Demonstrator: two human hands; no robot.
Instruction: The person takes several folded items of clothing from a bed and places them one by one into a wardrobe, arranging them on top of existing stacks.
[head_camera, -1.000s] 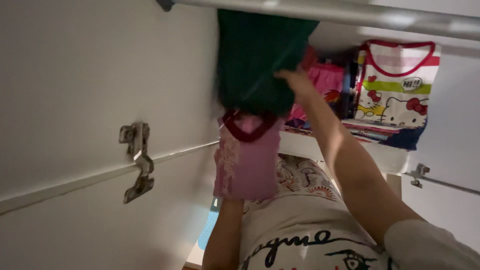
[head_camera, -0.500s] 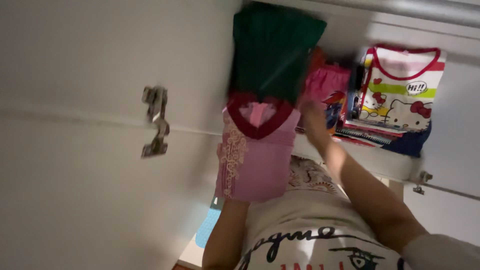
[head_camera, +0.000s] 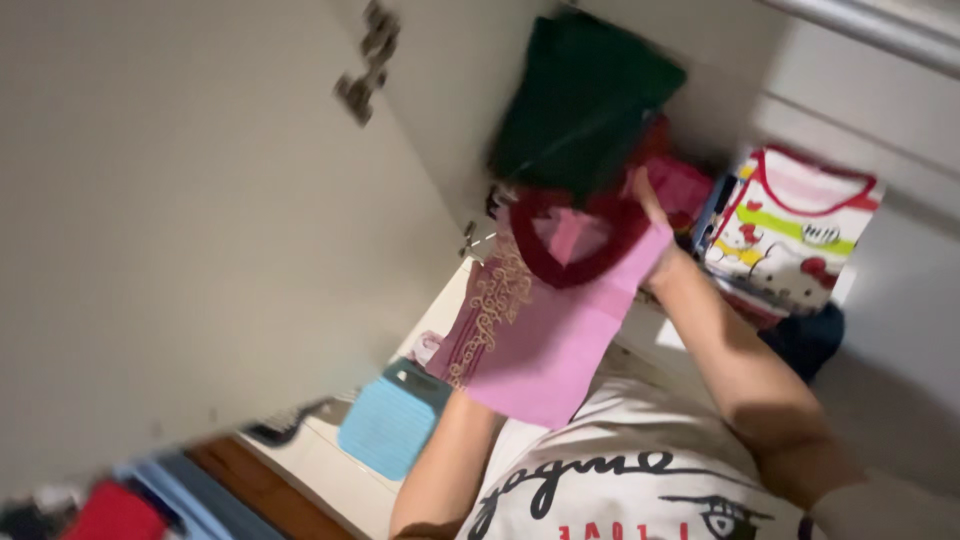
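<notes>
A folded pink garment (head_camera: 545, 335) with a dark red collar and cream embroidery is held up in front of a wardrobe shelf. My left hand is hidden beneath it; only the wrist (head_camera: 462, 410) and forearm show below its lower edge. My right hand (head_camera: 648, 205) grips the garment's upper right corner by the collar. A folded dark green garment (head_camera: 580, 100) lies on the shelf just above, and the pink garment's collar touches its lower edge. A bright pink item (head_camera: 685, 185) sits behind my right hand.
A stack of clothes topped by a white cartoon-print shirt (head_camera: 790, 225) lies on the shelf at right. The white wardrobe door (head_camera: 200, 220) with a metal hinge (head_camera: 365, 60) fills the left. A metal rail (head_camera: 880, 25) runs overhead. A blue ribbed object (head_camera: 390, 425) lies on the floor below.
My right hand came down off the green garment and took the pink garment's upper corner. The pink garment tilted and rose against the green one. The view swung left and tilted.
</notes>
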